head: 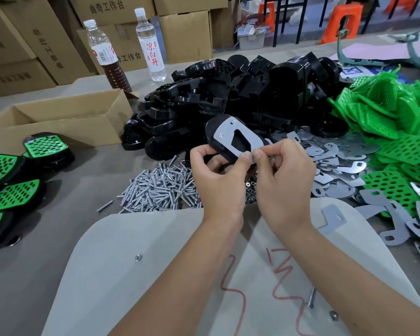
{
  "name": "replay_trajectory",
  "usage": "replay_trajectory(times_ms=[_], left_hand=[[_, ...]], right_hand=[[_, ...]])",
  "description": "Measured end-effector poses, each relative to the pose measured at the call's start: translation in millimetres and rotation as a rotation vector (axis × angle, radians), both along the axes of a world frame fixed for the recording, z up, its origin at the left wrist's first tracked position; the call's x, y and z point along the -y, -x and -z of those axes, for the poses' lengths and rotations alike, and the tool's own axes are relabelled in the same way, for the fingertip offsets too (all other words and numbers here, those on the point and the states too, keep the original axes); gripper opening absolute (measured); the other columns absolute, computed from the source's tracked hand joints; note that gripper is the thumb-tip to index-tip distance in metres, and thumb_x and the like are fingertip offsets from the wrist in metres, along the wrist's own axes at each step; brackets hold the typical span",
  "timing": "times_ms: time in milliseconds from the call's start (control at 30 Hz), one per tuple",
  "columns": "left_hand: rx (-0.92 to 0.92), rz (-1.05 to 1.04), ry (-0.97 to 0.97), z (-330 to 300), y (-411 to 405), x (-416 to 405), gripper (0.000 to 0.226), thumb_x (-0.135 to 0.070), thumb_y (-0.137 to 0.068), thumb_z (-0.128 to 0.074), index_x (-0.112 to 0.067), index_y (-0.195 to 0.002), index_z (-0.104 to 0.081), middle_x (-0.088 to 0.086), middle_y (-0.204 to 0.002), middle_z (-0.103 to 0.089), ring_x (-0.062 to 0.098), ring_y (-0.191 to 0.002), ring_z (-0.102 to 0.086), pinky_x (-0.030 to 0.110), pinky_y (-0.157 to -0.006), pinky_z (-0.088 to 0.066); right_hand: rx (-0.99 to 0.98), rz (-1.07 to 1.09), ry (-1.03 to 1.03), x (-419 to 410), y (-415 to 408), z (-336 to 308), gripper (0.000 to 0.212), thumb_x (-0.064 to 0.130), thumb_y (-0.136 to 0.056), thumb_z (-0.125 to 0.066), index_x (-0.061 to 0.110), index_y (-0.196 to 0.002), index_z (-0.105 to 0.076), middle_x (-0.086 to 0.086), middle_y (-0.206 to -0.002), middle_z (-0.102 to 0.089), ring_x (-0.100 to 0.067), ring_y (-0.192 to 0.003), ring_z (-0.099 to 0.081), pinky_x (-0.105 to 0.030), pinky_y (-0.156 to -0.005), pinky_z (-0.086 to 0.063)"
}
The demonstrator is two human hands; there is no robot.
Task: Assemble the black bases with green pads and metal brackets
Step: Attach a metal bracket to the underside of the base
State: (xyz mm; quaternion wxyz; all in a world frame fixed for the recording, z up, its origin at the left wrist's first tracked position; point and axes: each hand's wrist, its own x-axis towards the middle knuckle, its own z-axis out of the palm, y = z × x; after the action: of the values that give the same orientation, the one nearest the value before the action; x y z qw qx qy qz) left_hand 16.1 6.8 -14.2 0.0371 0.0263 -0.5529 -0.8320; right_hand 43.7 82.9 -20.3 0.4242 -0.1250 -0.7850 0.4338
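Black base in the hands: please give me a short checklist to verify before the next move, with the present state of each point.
1. Left hand grips the black base: ok.
2. Metal bracket lies flat on the base: ok.
3. Two screw ends show through the bracket's far holes: ok.
4. Right hand pinches at the bracket's near tip, perhaps a small part: cannot tell.
5. Green pad fitted on the underside: cannot tell, that side is hidden.
6. Supplies near: screw pile, loose brackets, green pads: ok.
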Motion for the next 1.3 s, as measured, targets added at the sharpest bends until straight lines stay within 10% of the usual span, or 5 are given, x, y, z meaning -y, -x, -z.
replay_trajectory(times_ms=[533,933,1300], left_hand=[[-0.153,-0.103,0.334,-4,0,12,0.031,-0.014,-0.081,-0.074,-0.027,-0.096,-0.051,0.011,-0.086,-0.073,0.03,-0.081,-0.072,0.057,-0.08,-0.06],[-0.246,-0.075,0.343,3,-10,0,0.04,0.003,-0.085,-0.077,-0.019,-0.099,-0.046,-0.005,-0.081,-0.069,0.018,-0.077,-0.07,0.044,-0.074,-0.061],[-0.263,-0.021,0.313,-2,-13,-2,0.04,0.002,-0.084,-0.077,-0.019,-0.102,-0.048,0.017,-0.09,-0.07,0.036,-0.081,-0.069,0.054,-0.076,-0.059]], right_hand=[[0.469,-0.162,-0.696,-23,0,-13,0.027,0.039,-0.109,-0.024,0.022,-0.091,-0.035,0.001,-0.087,-0.043,-0.033,-0.068,-0.051,-0.041,-0.054,-0.038],[0.526,0.005,-0.273,-17,1,-10,0.04,0.024,-0.11,-0.037,0.014,-0.072,-0.041,-0.003,-0.069,-0.048,-0.03,-0.069,-0.043,-0.036,-0.065,-0.019],[0.476,0.022,-0.146,-24,1,-10,0.054,0.029,-0.107,-0.042,0.016,-0.055,-0.034,-0.007,-0.056,-0.043,-0.035,-0.062,-0.042,-0.038,-0.062,-0.023]])
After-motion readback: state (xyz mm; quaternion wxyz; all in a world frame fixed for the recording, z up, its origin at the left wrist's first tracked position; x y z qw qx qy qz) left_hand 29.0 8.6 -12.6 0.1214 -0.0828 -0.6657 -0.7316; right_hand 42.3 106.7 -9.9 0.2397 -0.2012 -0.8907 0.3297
